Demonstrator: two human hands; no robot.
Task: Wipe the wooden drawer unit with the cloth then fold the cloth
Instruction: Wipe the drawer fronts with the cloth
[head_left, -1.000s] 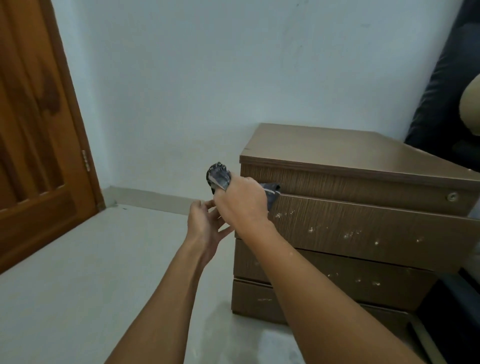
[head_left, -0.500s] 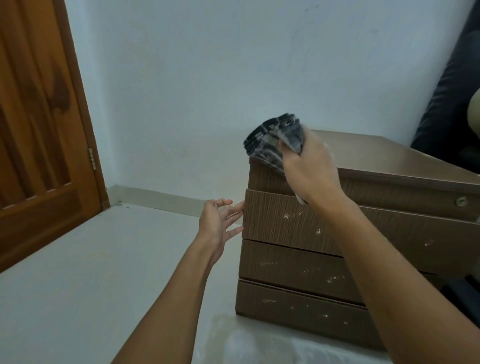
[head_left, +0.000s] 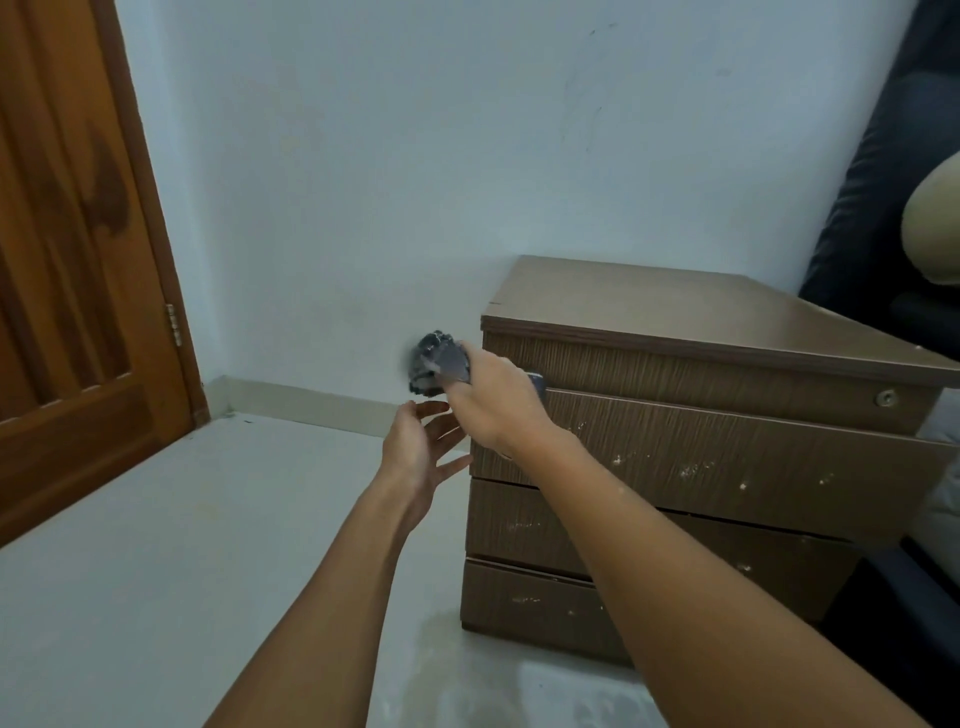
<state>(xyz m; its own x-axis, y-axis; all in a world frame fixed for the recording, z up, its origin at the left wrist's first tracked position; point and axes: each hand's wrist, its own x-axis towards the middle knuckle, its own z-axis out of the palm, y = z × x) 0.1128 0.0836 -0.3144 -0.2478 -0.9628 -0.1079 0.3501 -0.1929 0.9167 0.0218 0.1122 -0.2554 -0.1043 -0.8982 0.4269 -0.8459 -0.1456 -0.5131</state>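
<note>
The brown wooden drawer unit (head_left: 701, 457) stands on the floor against the wall, its drawer fronts flecked with white spots. My right hand (head_left: 498, 405) grips a bunched dark grey cloth (head_left: 436, 361) just off the unit's upper left front corner. A bit of cloth also pokes out on the hand's right side against the top drawer front. My left hand (head_left: 421, 452) hovers below the cloth, palm up, fingers spread, holding nothing.
A brown wooden door (head_left: 72, 291) stands at the left. The pale floor (head_left: 156, 571) stretches in front of the unit. A dark chair (head_left: 893, 208) sits to the right of the unit, close to its side. The white wall (head_left: 389, 182) is behind.
My right hand has swung the cloth down from the unit's top left edge to beside its upper left corner. My left hand stayed low beside the unit, fingers still apart.
</note>
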